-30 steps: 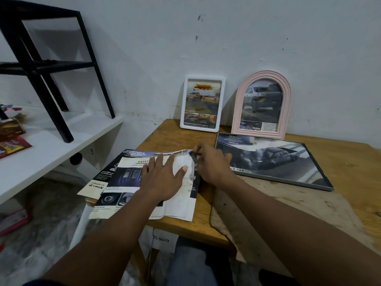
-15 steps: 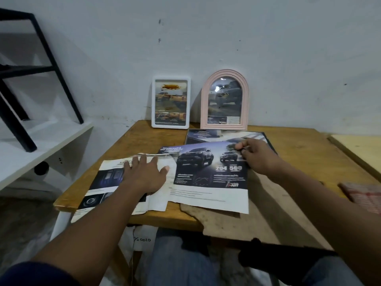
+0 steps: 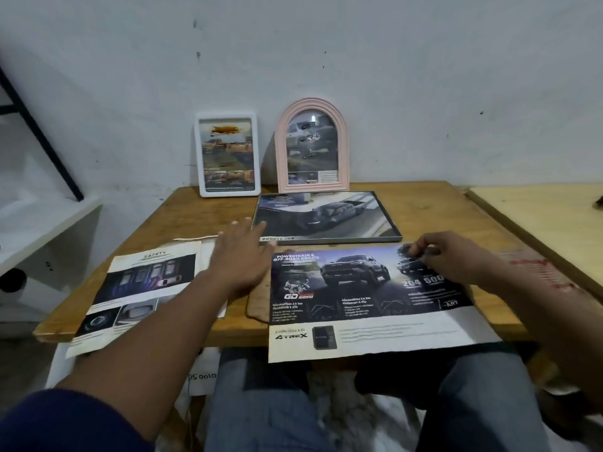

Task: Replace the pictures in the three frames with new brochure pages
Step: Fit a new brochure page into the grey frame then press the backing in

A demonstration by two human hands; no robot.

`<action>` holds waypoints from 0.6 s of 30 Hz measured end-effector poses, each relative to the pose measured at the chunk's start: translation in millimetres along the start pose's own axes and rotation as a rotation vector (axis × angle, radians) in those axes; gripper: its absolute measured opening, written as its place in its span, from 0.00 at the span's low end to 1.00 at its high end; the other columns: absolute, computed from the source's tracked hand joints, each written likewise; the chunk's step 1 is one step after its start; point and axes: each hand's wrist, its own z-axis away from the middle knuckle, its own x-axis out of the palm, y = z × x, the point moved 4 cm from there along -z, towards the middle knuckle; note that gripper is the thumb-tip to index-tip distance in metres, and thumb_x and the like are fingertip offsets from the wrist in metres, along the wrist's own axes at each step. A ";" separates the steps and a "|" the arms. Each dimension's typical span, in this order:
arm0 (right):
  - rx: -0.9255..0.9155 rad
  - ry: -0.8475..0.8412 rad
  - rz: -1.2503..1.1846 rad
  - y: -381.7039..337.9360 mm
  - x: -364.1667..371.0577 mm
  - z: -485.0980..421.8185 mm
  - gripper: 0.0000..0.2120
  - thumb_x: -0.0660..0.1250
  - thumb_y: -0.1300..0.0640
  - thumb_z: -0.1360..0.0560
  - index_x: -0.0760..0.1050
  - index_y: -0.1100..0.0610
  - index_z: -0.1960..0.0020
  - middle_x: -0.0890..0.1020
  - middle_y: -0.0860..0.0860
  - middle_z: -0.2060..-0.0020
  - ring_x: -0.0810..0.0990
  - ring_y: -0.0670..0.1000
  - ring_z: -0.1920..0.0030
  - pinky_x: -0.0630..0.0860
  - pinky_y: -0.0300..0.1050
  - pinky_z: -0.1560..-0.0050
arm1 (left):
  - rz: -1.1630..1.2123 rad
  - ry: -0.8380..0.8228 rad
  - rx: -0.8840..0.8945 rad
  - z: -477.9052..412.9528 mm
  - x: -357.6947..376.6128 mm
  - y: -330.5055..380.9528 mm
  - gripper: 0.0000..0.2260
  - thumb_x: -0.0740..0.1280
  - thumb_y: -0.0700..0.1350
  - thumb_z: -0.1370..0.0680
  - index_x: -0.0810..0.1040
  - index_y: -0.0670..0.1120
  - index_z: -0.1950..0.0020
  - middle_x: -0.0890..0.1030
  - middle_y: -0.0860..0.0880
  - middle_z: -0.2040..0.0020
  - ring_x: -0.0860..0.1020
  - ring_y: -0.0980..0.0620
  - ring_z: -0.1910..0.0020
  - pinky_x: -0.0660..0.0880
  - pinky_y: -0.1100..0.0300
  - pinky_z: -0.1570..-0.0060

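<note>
Here the left hand (image 3: pixel 241 256) reaches forward over the middle of the tabletop (image 3: pixel 434 207), palm down, forearm stretched out from the near left. Its fingers are straight and slightly spread, and the fingertips lie at the near left corner of the black frame (image 3: pixel 329 220); whether they touch it cannot be told. The right hand (image 3: pixel 447 259) comes in from the right with its knuckles up and its fingers curled, pinching the far edge of the powertrain page (image 3: pixel 359 305) near that page's far right corner.

The powertrain page lies flat along the near edge of the tabletop, right of centre, and its white lower strip hangs past the edge over the person's lap. The safety page (image 3: pixel 140 288) lies at the near left corner, and its near end also hangs over the edge, with the left forearm passing above its right side.

The black frame lies flat just beyond the powertrain page, holding a car picture. At the far edge 2 more frames lean upright against the wall: the white frame (image 3: pixel 228 154) on the left and the pink arched frame (image 3: pixel 311 148) just beside it.
</note>
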 end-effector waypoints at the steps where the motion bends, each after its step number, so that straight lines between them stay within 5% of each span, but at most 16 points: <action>1: -0.019 0.051 0.055 -2.2 3.9 -0.6 0.09 0.63 0.65 0.23 0.80 0.56 0.52 0.83 0.55 0.52 0.79 0.55 0.53 0.73 0.46 0.60 | 0.024 -0.015 0.047 0.1 3.1 13.9 0.28 0.53 0.61 0.16 0.57 0.52 0.18 0.55 0.45 0.17 0.51 0.42 0.18 0.50 0.41 0.22; 6: -0.026 0.144 0.249 -15.5 33.1 6.1 0.13 0.66 0.54 0.25 0.75 0.52 0.41 0.71 0.59 0.41 0.73 0.64 0.42 0.71 0.53 0.40 | -0.021 -0.115 0.117 -1.7 18.1 49.4 0.29 0.52 0.64 0.17 0.58 0.54 0.18 0.53 0.47 0.17 0.48 0.45 0.18 0.46 0.42 0.21; 11: 0.033 0.299 0.397 -30.4 30.2 -2.0 0.18 0.63 0.42 0.23 0.71 0.48 0.37 0.65 0.57 0.33 0.63 0.63 0.35 0.63 0.58 0.38 | 0.013 -0.043 0.015 -17.7 13.9 38.3 0.30 0.51 0.64 0.17 0.60 0.50 0.19 0.56 0.44 0.17 0.51 0.43 0.18 0.49 0.42 0.22; 18: 0.127 0.135 0.343 -41.6 36.7 -65.6 0.28 0.58 0.35 0.23 0.73 0.56 0.35 0.67 0.58 0.31 0.62 0.64 0.32 0.61 0.62 0.34 | 0.025 -0.139 -0.193 -51.2 22.4 11.0 0.33 0.55 0.69 0.21 0.65 0.49 0.23 0.62 0.43 0.21 0.63 0.39 0.23 0.62 0.39 0.27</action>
